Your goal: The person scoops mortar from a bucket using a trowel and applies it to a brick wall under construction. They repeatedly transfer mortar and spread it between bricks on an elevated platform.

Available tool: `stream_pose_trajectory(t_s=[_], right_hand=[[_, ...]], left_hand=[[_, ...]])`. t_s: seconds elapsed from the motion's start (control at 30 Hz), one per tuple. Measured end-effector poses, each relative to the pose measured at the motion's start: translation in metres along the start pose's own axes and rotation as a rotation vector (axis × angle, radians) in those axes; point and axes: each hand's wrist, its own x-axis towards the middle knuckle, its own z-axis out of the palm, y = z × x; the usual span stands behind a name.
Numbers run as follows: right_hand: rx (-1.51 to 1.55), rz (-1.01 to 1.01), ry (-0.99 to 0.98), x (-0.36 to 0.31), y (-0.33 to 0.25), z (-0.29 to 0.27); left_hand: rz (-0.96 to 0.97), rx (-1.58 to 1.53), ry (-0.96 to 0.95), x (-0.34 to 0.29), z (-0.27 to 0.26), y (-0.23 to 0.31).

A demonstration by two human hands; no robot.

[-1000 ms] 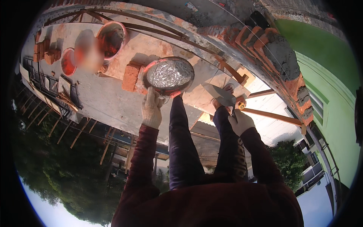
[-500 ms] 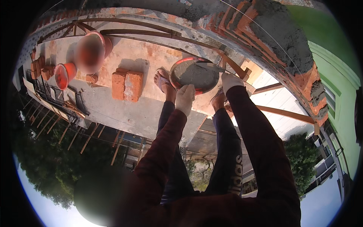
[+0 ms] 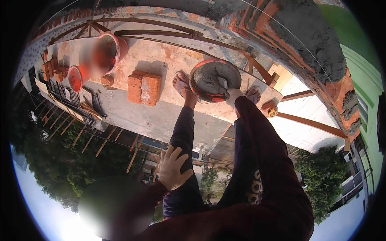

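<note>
My right hand (image 3: pixel 234 94) grips a trowel (image 3: pixel 222 83) in the mortar pan (image 3: pixel 214 80) near the ledge's (image 3: pixel 161 116) wall-side edge; my left hand (image 3: pixel 172 167) rests open on my knee (image 3: pixel 181 193).

- The round mortar pan (image 3: pixel 214 81) (red rim, grey wet mortar inside) sits on the concrete ledge between the two feet.
- The trowel (image 3: pixel 222 83) lies in the mortar.

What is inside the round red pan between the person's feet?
Grey wet mortar fills the round red pan; the right hand reaches in with a tool. The pan's bottom is covered.
</note>
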Motion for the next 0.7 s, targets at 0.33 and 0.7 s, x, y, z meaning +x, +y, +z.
stream_pose_trajectory(t_s=[0.33,0.7], right_hand=[[0.009,-0.223,-0.005,-0.023,0.034,-0.021],[0.189,-0.300,-0.037,-0.250,0.062,-0.100]], left_hand=[[-0.075,0.050,0.030,0.013,0.015,-0.002],[-0.126,0.048,0.107,0.018,0.035,0.016]])
